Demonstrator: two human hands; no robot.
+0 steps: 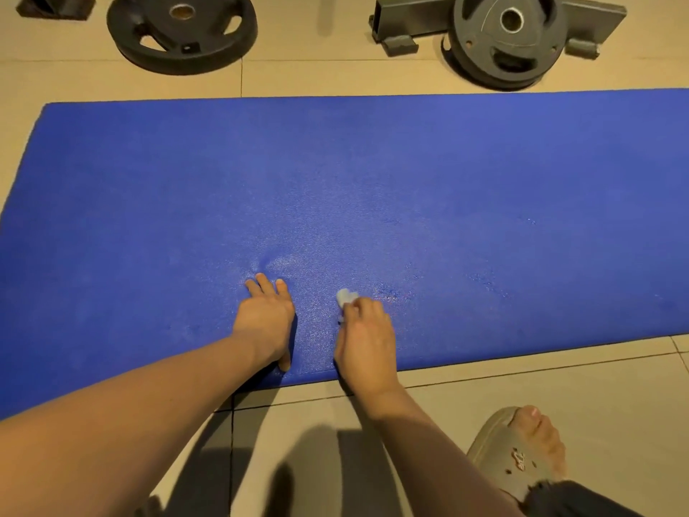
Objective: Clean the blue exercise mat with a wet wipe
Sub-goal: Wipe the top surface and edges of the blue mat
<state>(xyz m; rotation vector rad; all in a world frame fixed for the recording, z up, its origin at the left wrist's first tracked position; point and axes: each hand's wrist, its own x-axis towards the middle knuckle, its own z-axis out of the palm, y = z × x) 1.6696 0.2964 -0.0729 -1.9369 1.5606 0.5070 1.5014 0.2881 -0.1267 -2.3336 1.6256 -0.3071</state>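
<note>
The blue exercise mat (373, 188) lies flat across the tiled floor and fills the middle of the view. My left hand (266, 319) presses flat on the mat near its front edge, fingers spread and straight. Just to its right, my right hand (367, 341) grips a small crumpled pale wet wipe (346, 296) against the mat; most of the wipe is hidden under the fingers. A faint wet sheen shows on the mat around and to the right of both hands.
Two black weight plates (182, 31) (507, 39) lie on the floor beyond the mat's far edge, the right one against a metal rack foot (410, 20). My foot in a grey sandal (518, 453) stands at the lower right, off the mat.
</note>
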